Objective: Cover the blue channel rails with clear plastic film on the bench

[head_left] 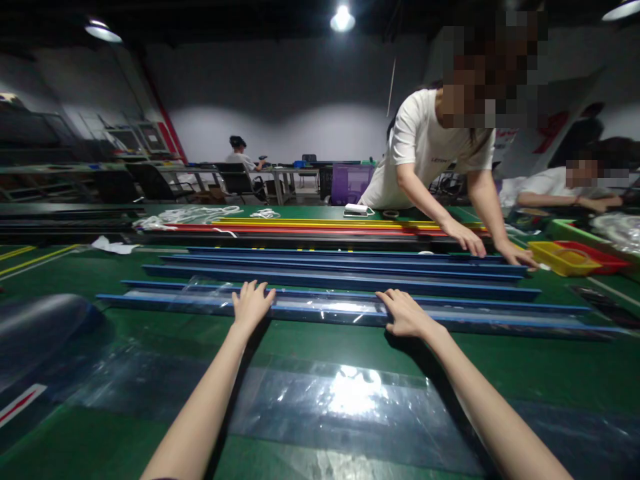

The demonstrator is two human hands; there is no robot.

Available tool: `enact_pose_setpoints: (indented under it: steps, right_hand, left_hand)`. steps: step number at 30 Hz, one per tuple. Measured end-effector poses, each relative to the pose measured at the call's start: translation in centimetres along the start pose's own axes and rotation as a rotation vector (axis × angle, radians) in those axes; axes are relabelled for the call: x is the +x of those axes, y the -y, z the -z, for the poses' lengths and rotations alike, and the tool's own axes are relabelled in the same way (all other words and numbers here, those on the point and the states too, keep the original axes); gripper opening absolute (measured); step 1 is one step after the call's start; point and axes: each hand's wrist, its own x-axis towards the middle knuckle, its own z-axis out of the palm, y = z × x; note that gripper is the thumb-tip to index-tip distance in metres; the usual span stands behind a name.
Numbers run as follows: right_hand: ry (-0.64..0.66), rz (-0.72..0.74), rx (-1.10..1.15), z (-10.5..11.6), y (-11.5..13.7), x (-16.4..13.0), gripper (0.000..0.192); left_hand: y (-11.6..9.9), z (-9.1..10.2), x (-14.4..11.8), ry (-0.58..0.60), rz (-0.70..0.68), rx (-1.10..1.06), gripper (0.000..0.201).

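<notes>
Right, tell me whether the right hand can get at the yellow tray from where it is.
Probably not without leaning: the right hand rests on the nearest blue rail, while the yellow tray sits far right beyond more rails, beside a co-worker's hands.

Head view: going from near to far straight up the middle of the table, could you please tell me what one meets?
Clear plastic sheet → the person's hands (left hand, right hand) on the nearest blue rail → further blue rails → red and yellow rails.

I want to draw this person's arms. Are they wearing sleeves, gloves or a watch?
No gloves, watch or rings show. The left hand and right hand are bare, and so are both long, slim forearms as far as the picture's lower edge. No sleeve shows anywhere on them.
</notes>
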Motion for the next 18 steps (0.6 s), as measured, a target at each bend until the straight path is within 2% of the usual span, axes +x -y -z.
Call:
enact_pose_setpoints:
  steps: [3, 6, 10, 12, 14, 18]
  right_hand:
    - [-0.012, 0.017, 0.05, 0.0, -0.2, 0.0, 0.074]
    - [-0.011, 0.019, 0.087, 0.2, -0.4, 0.0, 0.072]
    - [-0.021, 0.017, 0.104, 0.3, 0.0, 0.2, 0.072]
    - [-0.019, 0.033, 0.101, 0.1, 0.6, 0.6, 0.072]
    - [-0.015, 0.058, 0.09, -0.1, 1.8, 1.2, 0.072]
    - [-0.012, 0.086, 0.068, -0.3, 4.9, 2.8, 0.072]
  left_hand:
    - [-1.9, 0.4, -0.5, -0.056, -0.207, -0.055, 0.039]
    - [-4.8, 1.1, -1.3, 0.075, -0.495, -0.185, 0.045]
    - [-8.8, 1.6, -2.7, 0.211, -0.768, -0.212, 0.076]
    - [-10.2, 1.3, -3.3, 0.246, -0.832, -0.184, 0.089]
    - [-10.9, 0.8, -3.6, 0.27, -0.847, -0.142, 0.093]
    - [-10.2, 0.0, -3.6, 0.279, -0.81, -0.081, 0.087]
